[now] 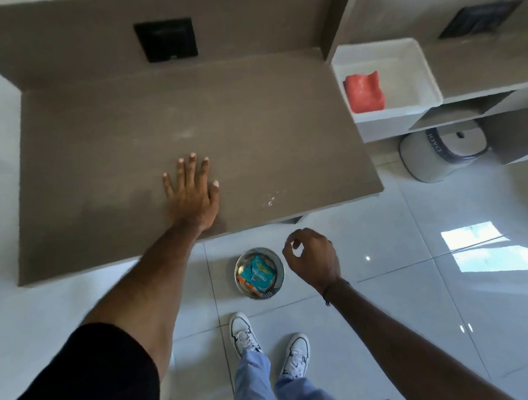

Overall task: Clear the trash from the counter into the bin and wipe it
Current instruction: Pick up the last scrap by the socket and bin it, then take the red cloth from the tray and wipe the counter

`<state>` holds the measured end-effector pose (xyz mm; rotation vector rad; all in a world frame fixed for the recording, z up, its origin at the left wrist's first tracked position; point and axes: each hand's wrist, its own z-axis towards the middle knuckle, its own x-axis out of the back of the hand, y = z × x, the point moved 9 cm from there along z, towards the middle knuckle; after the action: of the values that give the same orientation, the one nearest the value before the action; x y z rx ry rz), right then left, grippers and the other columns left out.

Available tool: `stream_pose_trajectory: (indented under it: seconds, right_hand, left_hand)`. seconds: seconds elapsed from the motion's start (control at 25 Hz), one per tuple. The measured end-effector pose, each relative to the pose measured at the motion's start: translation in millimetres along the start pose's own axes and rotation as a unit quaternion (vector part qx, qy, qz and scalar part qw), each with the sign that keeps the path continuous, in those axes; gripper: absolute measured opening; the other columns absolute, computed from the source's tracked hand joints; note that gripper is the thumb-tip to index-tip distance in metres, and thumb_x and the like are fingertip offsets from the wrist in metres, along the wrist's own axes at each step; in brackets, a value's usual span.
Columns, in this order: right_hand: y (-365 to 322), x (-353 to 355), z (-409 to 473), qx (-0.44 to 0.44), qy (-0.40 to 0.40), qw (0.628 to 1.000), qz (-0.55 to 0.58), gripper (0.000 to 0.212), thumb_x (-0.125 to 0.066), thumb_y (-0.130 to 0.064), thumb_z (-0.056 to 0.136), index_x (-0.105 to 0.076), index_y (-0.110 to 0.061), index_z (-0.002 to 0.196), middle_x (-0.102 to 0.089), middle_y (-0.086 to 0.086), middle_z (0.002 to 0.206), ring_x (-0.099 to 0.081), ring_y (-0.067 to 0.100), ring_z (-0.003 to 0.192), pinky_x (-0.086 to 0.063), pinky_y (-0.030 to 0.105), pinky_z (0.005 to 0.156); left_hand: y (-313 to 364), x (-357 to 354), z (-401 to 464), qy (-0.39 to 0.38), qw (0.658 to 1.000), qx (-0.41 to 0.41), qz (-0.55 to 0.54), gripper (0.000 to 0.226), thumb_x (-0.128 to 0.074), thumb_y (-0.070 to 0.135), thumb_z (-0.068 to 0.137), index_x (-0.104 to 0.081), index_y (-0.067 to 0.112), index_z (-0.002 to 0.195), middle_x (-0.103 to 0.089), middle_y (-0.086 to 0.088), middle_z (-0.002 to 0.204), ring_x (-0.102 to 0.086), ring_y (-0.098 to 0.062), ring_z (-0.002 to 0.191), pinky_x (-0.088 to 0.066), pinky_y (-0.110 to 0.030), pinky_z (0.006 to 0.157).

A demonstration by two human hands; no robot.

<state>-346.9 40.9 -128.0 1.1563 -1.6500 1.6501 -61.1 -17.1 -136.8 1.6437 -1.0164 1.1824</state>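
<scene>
The brown counter (250, 113) stretches across the middle of the view. My left hand (192, 194) lies flat on it near the front edge, fingers spread, holding nothing. A few pale crumbs (272, 197) lie on the counter to the right of that hand. On the floor below the edge stands a small round metal bin (280, 269) with a teal snack wrapper (258, 273) and an orange one inside. My right hand (315, 258) hovers just right of the bin with loosely curled fingers and nothing in it. A red cloth (364, 91) sits in a white tray (419, 64) at the right.
A black square panel (166, 39) is set in the back wall. A grey-white round container (442, 153) stands on the floor under the right shelf unit (497, 68). My white shoes (266, 343) stand on glossy white tiles right behind the bin.
</scene>
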Motion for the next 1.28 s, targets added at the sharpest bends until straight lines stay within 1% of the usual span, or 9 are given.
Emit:
stream_pose_trajectory:
  seconds: [0.12, 0.2, 0.52, 0.72, 0.84, 0.92, 1.08, 1.16, 1.28]
  right_hand:
    - [-29.8, 60.3, 33.6, -0.011, 0.048, 0.999, 0.023, 0.021, -0.059, -0.04, 0.081, -0.069, -0.022, 0.084, -0.07, -0.007, 0.081, -0.06, 0.012, 0.062, -0.041, 0.018, 0.051]
    - [-36.3, 93.2, 63.0, -0.038, 0.051, 0.997, 0.035, 0.032, -0.054, -0.045, 0.08, -0.07, -0.022, 0.096, -0.071, -0.006, 0.088, -0.067, 0.018, 0.074, -0.052, 0.027, 0.061]
    - [41.9, 200.1, 192.5, -0.127, 0.089, 0.985, 0.075, 0.049, -0.06, -0.046, 0.081, -0.065, -0.017, 0.119, -0.071, -0.002, 0.082, -0.07, 0.026, 0.09, -0.051, 0.031, 0.076]
    - [147.3, 223.8, 294.3, -0.181, 0.102, 0.974, 0.09, 0.056, -0.064, -0.039, 0.084, -0.057, -0.006, 0.128, -0.073, 0.014, 0.11, -0.068, 0.036, 0.104, -0.053, 0.039, 0.085]
    - [194.4, 214.7, 351.6, -0.205, 0.069, 0.972, 0.091, 0.058, -0.064, -0.035, 0.083, -0.052, -0.003, 0.13, -0.068, 0.018, 0.118, -0.065, 0.038, 0.107, -0.045, 0.034, 0.079]
    - [212.9, 200.0, 380.7, -0.216, 0.022, 0.972, 0.089, 0.053, -0.062, -0.03, 0.084, -0.053, -0.002, 0.127, -0.065, 0.02, 0.121, -0.063, 0.039, 0.109, -0.04, 0.033, 0.077]
    - [234.9, 171.8, 417.9, -0.224, -0.068, 0.967, 0.1, 0.04, -0.055, -0.032, 0.089, -0.061, -0.004, 0.117, -0.066, 0.02, 0.119, -0.063, 0.04, 0.109, -0.046, 0.036, 0.081]
    - [245.8, 162.1, 426.5, -0.232, -0.086, 0.961, 0.123, 0.037, -0.06, -0.03, 0.088, -0.064, -0.008, 0.118, -0.069, 0.018, 0.119, -0.064, 0.038, 0.109, -0.049, 0.036, 0.086]
    - [258.3, 153.2, 428.1, -0.283, -0.129, 0.926, 0.212, 0.044, -0.068, -0.017, 0.082, -0.062, -0.013, 0.125, -0.069, 0.015, 0.12, -0.067, 0.034, 0.111, -0.055, 0.039, 0.097]
  left_hand:
    - [20.6, 32.3, 11.2, -0.052, 0.994, 0.038, -0.089, 0.061, -0.054, 0.041, 0.101, -0.039, 0.018, 0.155, -0.034, -0.013, 0.166, -0.032, -0.034, 0.154, -0.03, -0.055, 0.125]
    - [50.9, 53.3, 17.6, -0.066, 0.973, 0.046, -0.214, 0.059, -0.06, 0.037, 0.101, -0.045, 0.012, 0.152, -0.044, -0.018, 0.157, -0.045, -0.035, 0.145, -0.038, -0.046, 0.122]
    - [198.7, 64.5, 75.6, -0.089, 0.93, 0.03, -0.356, 0.048, -0.063, 0.035, 0.101, -0.059, 0.006, 0.14, -0.068, -0.017, 0.137, -0.064, -0.031, 0.128, -0.049, -0.036, 0.11]
    - [307.9, 41.3, 150.5, -0.071, 0.94, -0.026, -0.333, 0.031, -0.062, 0.025, 0.1, -0.067, 0.007, 0.125, -0.076, -0.013, 0.122, -0.072, -0.031, 0.114, -0.056, -0.04, 0.102]
    - [383.0, 30.6, 199.4, -0.003, 0.978, -0.132, -0.163, 0.021, -0.059, 0.025, 0.098, -0.065, 0.014, 0.115, -0.076, -0.009, 0.113, -0.068, -0.033, 0.11, -0.053, -0.042, 0.094]
    - [422.3, 19.8, 222.1, 0.011, 0.984, -0.176, -0.029, 0.033, -0.064, 0.03, 0.096, -0.059, 0.017, 0.126, -0.075, -0.007, 0.117, -0.062, -0.03, 0.115, -0.045, -0.042, 0.097]
    - [455.2, -18.1, 258.0, -0.061, 0.976, -0.153, 0.143, 0.058, -0.074, 0.035, 0.09, -0.05, 0.012, 0.138, -0.069, -0.013, 0.131, -0.055, -0.03, 0.125, -0.038, -0.039, 0.11]
    - [459.1, -34.7, 266.8, -0.078, 0.98, -0.125, 0.135, 0.063, -0.073, 0.03, 0.091, -0.044, 0.008, 0.142, -0.064, -0.018, 0.138, -0.051, -0.033, 0.132, -0.035, -0.04, 0.115]
    - [456.6, -27.4, 276.4, -0.066, 0.996, -0.058, 0.015, 0.059, -0.07, 0.03, 0.092, -0.042, 0.01, 0.141, -0.07, -0.018, 0.129, -0.051, -0.037, 0.131, -0.037, -0.044, 0.111]
